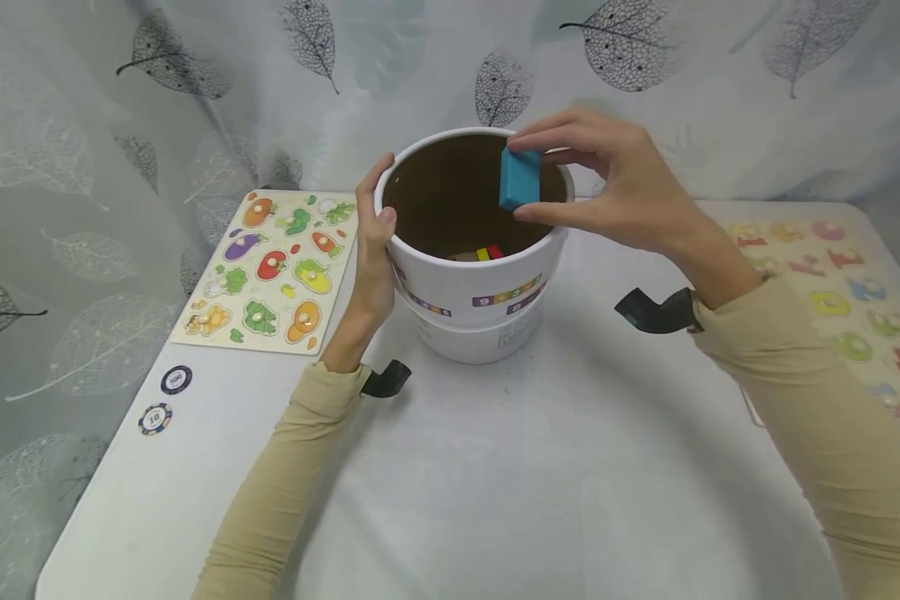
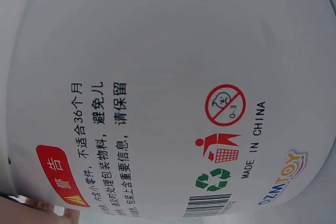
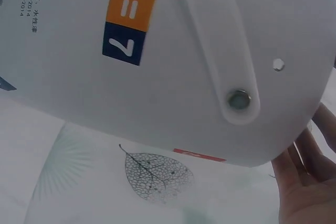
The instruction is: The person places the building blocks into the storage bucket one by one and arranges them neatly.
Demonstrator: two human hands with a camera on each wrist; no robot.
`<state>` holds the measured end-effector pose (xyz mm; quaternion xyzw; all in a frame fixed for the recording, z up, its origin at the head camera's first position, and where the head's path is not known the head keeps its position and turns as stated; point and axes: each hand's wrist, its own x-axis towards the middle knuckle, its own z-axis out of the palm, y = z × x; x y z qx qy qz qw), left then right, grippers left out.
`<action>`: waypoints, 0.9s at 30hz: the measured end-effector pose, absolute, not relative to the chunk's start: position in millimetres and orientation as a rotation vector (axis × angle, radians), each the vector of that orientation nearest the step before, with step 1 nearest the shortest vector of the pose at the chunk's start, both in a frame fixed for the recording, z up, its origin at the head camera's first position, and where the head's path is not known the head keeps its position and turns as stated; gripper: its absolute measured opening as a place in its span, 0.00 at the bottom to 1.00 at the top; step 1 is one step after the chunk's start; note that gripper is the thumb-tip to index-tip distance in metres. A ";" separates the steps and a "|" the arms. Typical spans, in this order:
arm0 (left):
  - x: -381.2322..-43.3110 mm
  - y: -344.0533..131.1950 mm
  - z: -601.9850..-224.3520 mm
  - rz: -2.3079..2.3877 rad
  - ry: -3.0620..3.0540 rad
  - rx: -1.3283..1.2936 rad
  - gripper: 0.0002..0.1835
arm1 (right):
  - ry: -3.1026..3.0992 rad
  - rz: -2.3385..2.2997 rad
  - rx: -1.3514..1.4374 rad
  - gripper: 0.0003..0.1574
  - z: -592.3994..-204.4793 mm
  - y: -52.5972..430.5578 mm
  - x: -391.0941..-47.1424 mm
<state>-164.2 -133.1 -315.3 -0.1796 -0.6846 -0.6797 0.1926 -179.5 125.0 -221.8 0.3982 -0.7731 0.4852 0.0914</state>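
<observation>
A white bucket [image 1: 438, 271] with printed number labels stands on the table, its brown interior facing up. Inside lie small red, yellow and wood-coloured pieces [image 1: 483, 253], mostly hidden by the near wall. My left hand [image 1: 375, 250] grips the bucket's left side, thumb at the rim. Over the bucket's right side, my right hand [image 1: 592, 171] pinches a blue rectangular block [image 1: 521, 179] between thumb and fingers. Printed warnings on the bucket wall [image 2: 173, 40] fill the left wrist view. In the right wrist view the white handle [image 3: 231, 61] hangs against the side; the block is hidden there.
To the left lies a vegetable puzzle board [image 1: 281, 343], with a dark chip [image 1: 176, 380] and a blue-and-cream chip [image 1: 155, 418] nearer the front. A letter puzzle board [image 1: 795, 229] lies at the right, partly behind my right sleeve. A leaf-patterned curtain [image 1: 420, 50] hangs behind the table.
</observation>
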 end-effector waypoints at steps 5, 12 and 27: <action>-163.6 -135.0 -315.2 -1.896 -1.934 -0.489 0.49 | -2.281 1.508 1.177 0.34 -227.2 119.2 -181.6; -163.0 -138.0 -316.6 -1.894 -1.931 -0.468 0.45 | -2.242 1.551 1.192 0.33 -230.1 118.2 -178.8; -165.4 -147.3 -314.2 -1.979 -1.967 -0.565 0.42 | -2.093 1.647 1.188 0.36 -238.0 198.9 -134.9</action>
